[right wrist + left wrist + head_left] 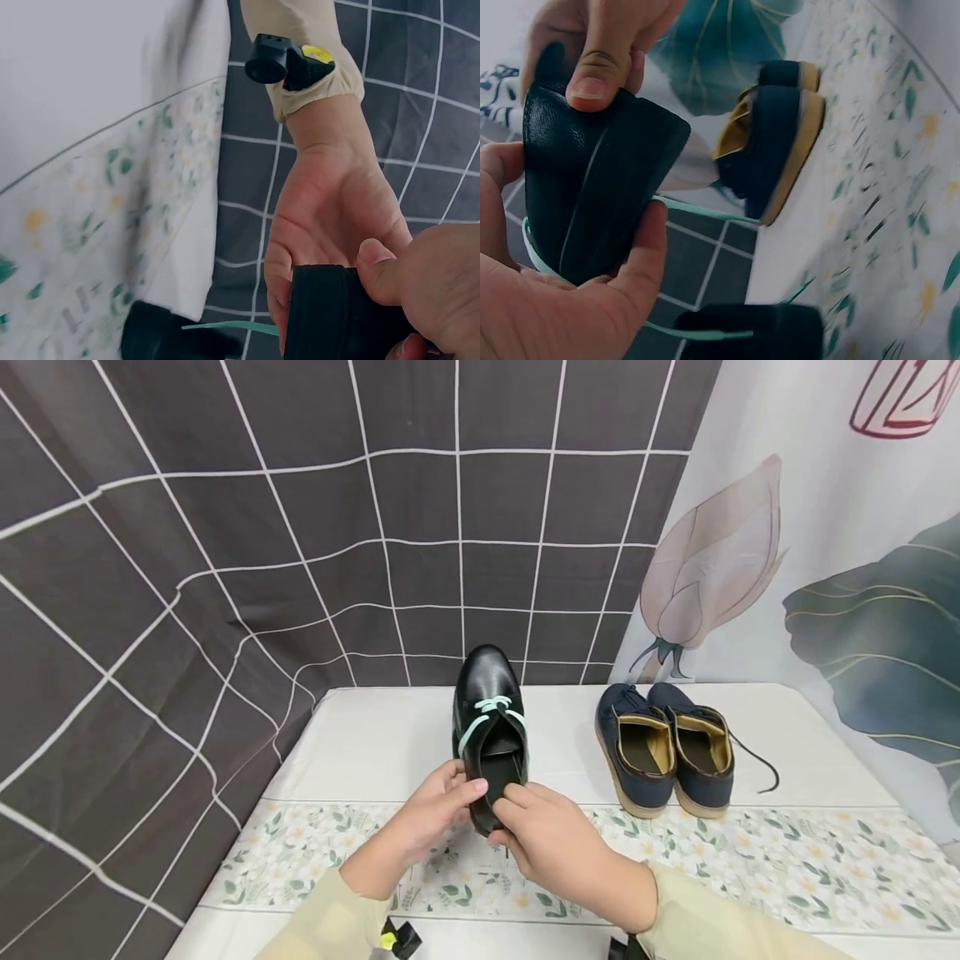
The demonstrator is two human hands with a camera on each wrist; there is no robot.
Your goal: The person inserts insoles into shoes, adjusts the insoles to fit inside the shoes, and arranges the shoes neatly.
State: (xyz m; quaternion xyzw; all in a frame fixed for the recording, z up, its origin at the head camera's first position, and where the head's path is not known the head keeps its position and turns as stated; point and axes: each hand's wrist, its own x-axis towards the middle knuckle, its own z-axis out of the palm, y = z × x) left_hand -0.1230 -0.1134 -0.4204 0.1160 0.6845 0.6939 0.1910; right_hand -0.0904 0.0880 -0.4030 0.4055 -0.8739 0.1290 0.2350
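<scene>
Both hands hold a black leather shoe (pixel 489 677) with mint-green laces, its toe pointing away from me and its opening facing up. The left hand (pixel 438 806) grips the side near the heel, thumb at the collar's edge. On the heel end, the right hand (pixel 551 839) pinches the back of the collar with curled fingers. In the left wrist view the shoe's heel (pixel 600 172) shows between both hands, the right thumb pressing on its rim. Below it is a second black shoe (pixel 757 334), also with a mint-green lace; the held shoe mostly hides it in the head view.
A pair of navy shoes (pixel 645 760) with tan soles stands to the right, one dark lace (pixel 757 760) trailing onto the table. The white table (pixel 375 735) has a floral band (pixel 787 860) across it. Behind hang a dark gridded curtain (pixel 420 502) and a white printed one (pixel 750 410).
</scene>
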